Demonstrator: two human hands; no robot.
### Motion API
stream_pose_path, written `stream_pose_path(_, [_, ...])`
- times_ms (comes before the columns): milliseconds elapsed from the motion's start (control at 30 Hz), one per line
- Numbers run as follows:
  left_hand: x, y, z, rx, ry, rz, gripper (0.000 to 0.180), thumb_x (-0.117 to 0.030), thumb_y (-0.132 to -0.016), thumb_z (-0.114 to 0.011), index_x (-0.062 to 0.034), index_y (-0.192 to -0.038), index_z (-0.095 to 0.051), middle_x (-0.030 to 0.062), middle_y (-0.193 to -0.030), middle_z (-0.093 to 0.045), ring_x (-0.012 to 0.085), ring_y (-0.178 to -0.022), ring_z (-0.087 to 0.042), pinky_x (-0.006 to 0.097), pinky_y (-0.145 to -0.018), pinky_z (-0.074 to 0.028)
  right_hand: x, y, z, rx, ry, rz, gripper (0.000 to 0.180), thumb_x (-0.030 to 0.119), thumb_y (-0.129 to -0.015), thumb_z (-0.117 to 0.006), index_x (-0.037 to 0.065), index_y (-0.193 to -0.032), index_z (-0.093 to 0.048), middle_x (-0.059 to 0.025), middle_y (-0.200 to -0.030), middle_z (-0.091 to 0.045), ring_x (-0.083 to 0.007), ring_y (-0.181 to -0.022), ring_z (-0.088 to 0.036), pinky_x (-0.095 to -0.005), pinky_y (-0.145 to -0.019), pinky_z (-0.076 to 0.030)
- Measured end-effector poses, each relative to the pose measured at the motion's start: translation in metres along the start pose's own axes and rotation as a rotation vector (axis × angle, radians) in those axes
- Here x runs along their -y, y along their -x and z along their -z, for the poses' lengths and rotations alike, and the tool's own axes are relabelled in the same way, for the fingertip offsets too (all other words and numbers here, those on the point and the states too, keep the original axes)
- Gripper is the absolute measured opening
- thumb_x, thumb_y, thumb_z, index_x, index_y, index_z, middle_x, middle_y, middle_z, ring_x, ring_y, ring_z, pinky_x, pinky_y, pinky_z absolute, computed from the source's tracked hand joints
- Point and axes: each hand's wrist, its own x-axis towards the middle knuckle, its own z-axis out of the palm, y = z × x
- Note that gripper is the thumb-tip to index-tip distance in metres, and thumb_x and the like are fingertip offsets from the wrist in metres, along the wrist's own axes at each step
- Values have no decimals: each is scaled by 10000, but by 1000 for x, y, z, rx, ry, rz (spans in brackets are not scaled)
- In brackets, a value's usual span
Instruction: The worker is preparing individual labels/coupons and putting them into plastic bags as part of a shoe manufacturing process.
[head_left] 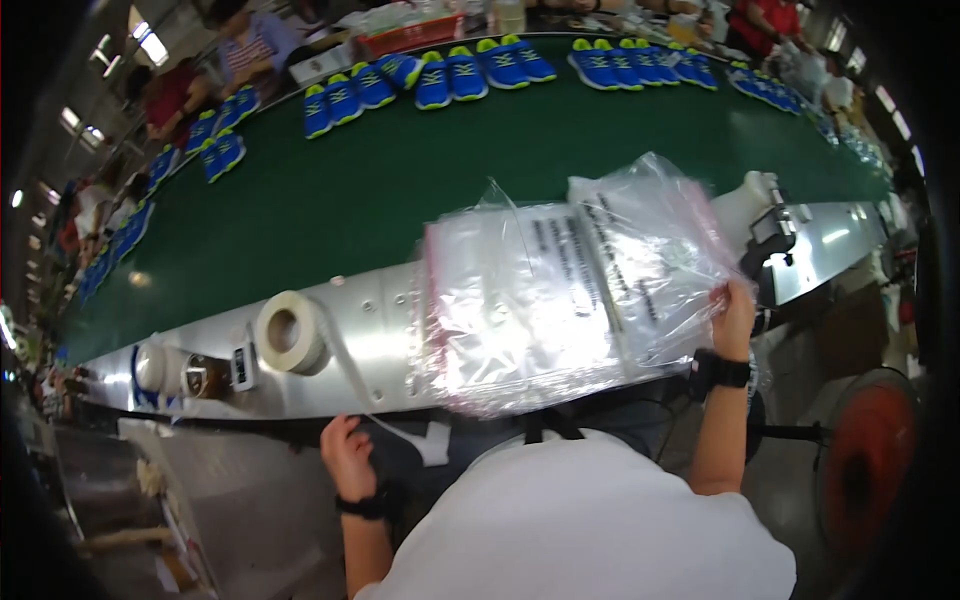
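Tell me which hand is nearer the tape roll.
Left. The left hand is just below and right of the tape roll, under the metal edge; the right hand is far to its right, gripping clear bags.
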Motion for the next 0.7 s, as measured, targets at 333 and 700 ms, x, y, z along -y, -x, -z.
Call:
stream_pose_path(333, [26,-2,-30,323,-143,147,273,-189,-873,-544,22,-1041,-504,122,-895,-627,176,-820,-604,288,-684,-477,9,104,-118,436,932,641,371,62,-742,-640,-18,-1077,-501,-201,-1132,-504,-361,-1077,-468,-420,-932,-363])
stream_pose_path(700, [-35,51,-72,416,268,118,255,-185,-930,-463,23,-1068,-512,80,-952,-580,156,-846,-574,306,-768,-468,8,188,-221,1813,-28,-613,259,180,-878,-549,7,-1065,-594,-93,-1002,-620,-177,-984,-563,-293,-878,-428])
